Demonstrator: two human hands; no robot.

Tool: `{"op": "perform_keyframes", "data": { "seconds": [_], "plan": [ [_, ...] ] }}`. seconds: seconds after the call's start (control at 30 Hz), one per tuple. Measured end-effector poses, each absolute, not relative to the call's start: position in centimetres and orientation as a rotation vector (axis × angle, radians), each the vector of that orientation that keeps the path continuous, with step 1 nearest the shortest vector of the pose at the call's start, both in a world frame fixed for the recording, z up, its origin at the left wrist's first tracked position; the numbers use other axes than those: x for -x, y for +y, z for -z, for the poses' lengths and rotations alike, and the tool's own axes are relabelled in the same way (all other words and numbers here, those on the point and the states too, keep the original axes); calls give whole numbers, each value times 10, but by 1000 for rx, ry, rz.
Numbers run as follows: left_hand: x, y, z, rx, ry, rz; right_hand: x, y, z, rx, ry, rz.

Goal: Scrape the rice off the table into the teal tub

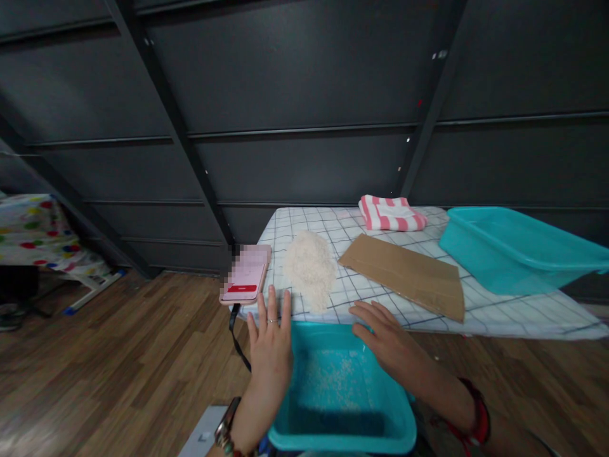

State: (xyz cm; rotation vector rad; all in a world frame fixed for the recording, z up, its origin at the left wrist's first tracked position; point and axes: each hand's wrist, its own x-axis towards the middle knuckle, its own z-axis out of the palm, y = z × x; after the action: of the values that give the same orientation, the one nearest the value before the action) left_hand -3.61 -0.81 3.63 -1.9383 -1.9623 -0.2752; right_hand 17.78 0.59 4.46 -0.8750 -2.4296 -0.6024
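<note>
A pile of white rice (310,266) lies on the table's checked cloth (499,311) near its front edge. Just below that edge sits a teal plastic tub (342,406) with a thin scatter of rice grains on its bottom. My left hand (270,343) is open, fingers stretched toward the table edge at the tub's left rim, a ring on one finger and a watch on the wrist. My right hand (385,339) is open too, fingers extended over the tub's far right rim, close to the rice pile. Neither hand holds anything.
A pink phone (246,274) with a dangling black strap lies on the table's left corner. A flat cardboard sheet (409,274), a folded pink-and-white striped towel (391,213) and a second teal tub (514,249) sit further right. Dark metal wall behind; wooden floor around.
</note>
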Motion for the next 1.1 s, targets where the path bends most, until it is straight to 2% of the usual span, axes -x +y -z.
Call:
{"op": "perform_keyframes", "data": {
  "seconds": [0.2,0.5,0.93,1.1],
  "plan": [
    [32,3,-44,2047,-1948,291,-185,1,-43,971,-2408,568],
    [40,3,-20,2270,-2042,319,-180,4,-39,979,-2427,502],
    [51,-12,-14,2257,-2056,545,-180,-21,-20,1127,-2411,329],
    [50,-12,-10,2472,-2048,673,-179,-26,-7,1185,-2383,202]
  ]
}}
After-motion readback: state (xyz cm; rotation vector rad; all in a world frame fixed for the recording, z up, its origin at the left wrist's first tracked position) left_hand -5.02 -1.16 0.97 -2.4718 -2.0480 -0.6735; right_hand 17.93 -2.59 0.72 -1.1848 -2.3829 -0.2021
